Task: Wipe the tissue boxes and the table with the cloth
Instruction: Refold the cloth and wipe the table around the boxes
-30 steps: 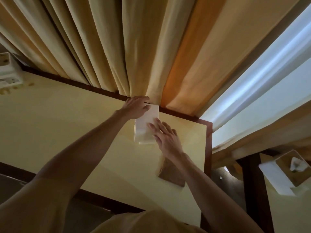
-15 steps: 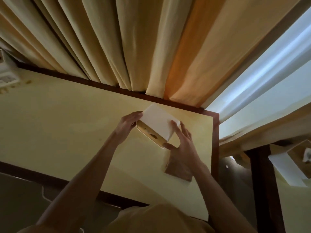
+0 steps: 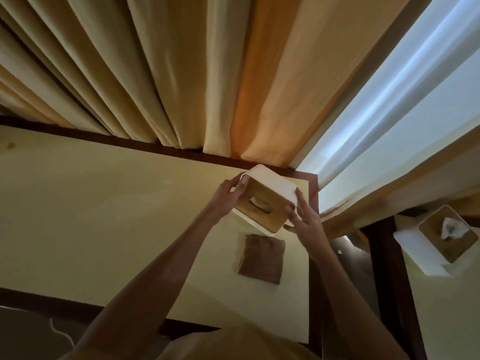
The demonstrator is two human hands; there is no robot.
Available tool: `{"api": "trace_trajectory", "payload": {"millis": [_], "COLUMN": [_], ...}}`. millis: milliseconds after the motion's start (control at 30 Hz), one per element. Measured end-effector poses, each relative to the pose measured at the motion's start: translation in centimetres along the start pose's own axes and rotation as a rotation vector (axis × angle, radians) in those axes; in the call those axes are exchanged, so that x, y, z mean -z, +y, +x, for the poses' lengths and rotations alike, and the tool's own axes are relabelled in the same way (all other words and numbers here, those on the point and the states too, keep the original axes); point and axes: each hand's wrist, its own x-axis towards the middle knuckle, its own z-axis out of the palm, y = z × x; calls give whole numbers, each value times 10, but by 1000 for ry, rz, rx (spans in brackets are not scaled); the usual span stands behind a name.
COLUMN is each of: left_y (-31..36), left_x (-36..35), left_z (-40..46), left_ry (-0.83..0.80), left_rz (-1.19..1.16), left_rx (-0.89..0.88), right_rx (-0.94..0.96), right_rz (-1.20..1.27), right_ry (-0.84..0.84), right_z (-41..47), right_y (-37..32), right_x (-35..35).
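Observation:
I hold a white tissue box [image 3: 270, 188] with a wooden lid above the far right corner of the yellow table [image 3: 104, 216]. It is tipped so the lid and its slot face me. My left hand [image 3: 228, 196] grips its left end and my right hand [image 3: 302, 216] grips its right end. A folded brown cloth [image 3: 261, 258] lies flat on the table just below the box, touched by neither hand. A second white tissue box [image 3: 439, 240] with a tissue sticking out stands on another table at the right.
Beige and orange curtains [image 3: 181, 74] hang right behind the table's dark wooden far edge [image 3: 130, 141]. A dark gap [image 3: 345, 255] separates this table from the right one. A bright window strip [image 3: 402, 87] runs diagonally at the right.
The box went from lying against the curtain to being lifted by both hands and tipped, lid now facing me. The brown cloth, earlier partly under my right forearm, is now fully in view.

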Motion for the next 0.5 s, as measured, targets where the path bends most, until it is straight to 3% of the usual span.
{"api": "trace_trajectory", "payload": {"millis": [233,500], "left_y": [5,26], "left_x": [-55,-78], "left_z": [79,143], "left_ry": [-38,-206], "left_rz": [143,257], "left_rx": [17,100], "right_rx": [-181,-358], "right_rz": [117,180], "right_ry": [186,329], "right_z": [38,78], "right_y": [1,12], "right_x": [61,85]}}
